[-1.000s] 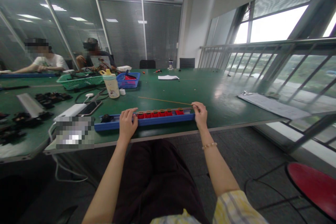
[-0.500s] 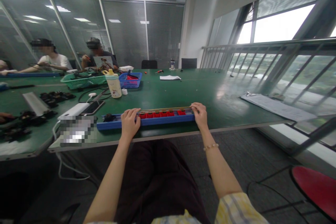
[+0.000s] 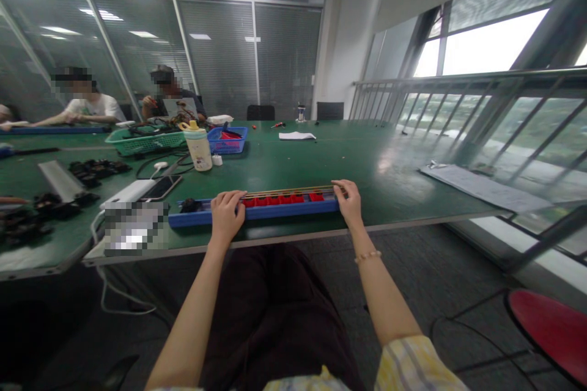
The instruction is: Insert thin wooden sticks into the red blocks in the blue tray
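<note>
A long blue trough (image 3: 284, 211) lies along the table's near edge with several red pieces (image 3: 275, 200) inside. Thin yellowish strands (image 3: 293, 190), perhaps wires or rods, run lengthwise over the red pieces between my hands. My left hand (image 3: 227, 214) curls over the trough left of the red pieces, its fingertips on the strands' left end. At the trough's right end, my right hand (image 3: 349, 200) pinches the strands' other end between thumb and fingers. A dark bundle (image 3: 190, 205) sits in the trough's left end. My fingers hide both strand ends.
Left of the trough lie a phone (image 3: 164, 187), a white power bank (image 3: 127, 193) and a blurred-out device. Behind stand a cream bottle (image 3: 199, 149), a blue basket (image 3: 228, 145) and a green basket (image 3: 147, 144). A clipboard with papers (image 3: 481, 186) rests at right. Two people sit across at far left.
My right hand's fingers have shifted slightly at the strands' right end. My left hand and the trough stay practically where they were.
</note>
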Demonstrator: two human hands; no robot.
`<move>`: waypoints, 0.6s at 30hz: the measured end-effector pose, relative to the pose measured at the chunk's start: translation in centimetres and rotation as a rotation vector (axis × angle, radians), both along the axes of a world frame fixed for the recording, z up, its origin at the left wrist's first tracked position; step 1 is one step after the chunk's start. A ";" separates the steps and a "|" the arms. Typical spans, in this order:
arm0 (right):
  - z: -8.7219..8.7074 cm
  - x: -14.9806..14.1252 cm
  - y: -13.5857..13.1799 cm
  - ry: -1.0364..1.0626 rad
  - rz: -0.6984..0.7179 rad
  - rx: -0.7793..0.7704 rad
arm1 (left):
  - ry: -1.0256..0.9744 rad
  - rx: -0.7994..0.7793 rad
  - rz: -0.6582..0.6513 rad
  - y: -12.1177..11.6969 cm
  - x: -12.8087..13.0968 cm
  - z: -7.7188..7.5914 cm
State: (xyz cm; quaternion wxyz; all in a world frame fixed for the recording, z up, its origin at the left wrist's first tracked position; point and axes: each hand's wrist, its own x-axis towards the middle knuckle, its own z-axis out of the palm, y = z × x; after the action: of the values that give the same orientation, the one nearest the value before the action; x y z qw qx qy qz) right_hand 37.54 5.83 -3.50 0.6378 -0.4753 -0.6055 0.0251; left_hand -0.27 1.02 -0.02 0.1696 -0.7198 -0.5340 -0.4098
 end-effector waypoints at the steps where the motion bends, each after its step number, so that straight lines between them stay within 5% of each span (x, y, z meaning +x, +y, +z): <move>1: -0.1 0.0 0.1 0.015 0.002 -0.007 | 0.000 0.003 -0.002 0.0 0.0 0.0; 18: -0.6 0.3 0.8 0.273 -0.066 -0.164 | -0.021 0.062 0.012 0.5 -0.1 -0.2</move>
State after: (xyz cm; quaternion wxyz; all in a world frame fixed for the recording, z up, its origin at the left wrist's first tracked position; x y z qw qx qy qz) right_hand 37.84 6.62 -4.13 0.6739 -0.5374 -0.4931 0.1178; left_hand -0.38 1.48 -0.23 0.1884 -0.7067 -0.5271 -0.4327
